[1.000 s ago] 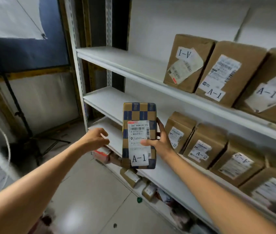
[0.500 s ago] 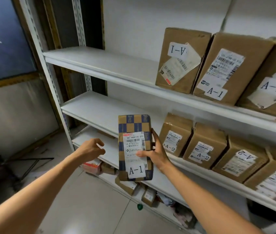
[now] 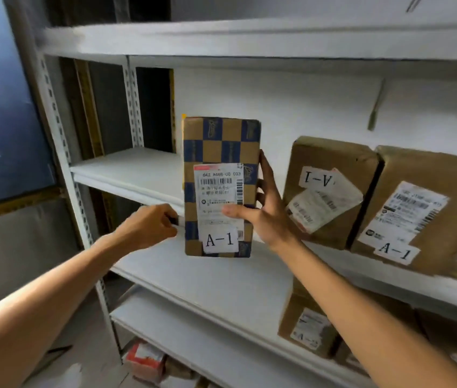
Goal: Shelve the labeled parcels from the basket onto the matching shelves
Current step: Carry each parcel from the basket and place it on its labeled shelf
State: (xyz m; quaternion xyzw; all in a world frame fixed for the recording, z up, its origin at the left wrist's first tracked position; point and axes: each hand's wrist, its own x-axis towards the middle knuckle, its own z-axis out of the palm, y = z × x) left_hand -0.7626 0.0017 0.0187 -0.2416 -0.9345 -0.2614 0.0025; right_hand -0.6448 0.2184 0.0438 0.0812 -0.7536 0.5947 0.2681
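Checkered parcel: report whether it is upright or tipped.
Upright. The checkered parcel stands on end in the right hand, long side vertical, its A-1 label reading level. Whether it rests on the shelf: cannot tell.

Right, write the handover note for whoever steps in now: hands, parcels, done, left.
Right hand: holds the checkered parcel upright, tag A-1, in front of the A-1 shelf.
Left hand: loosely curled beside the parcel's lower left edge, not gripping it.
Already shelved there: brown box with upside-down A-1 tag and brown box tagged A-1, at right.
Left: set the checkered parcel on the free stretch to their left. The basket is out of view.
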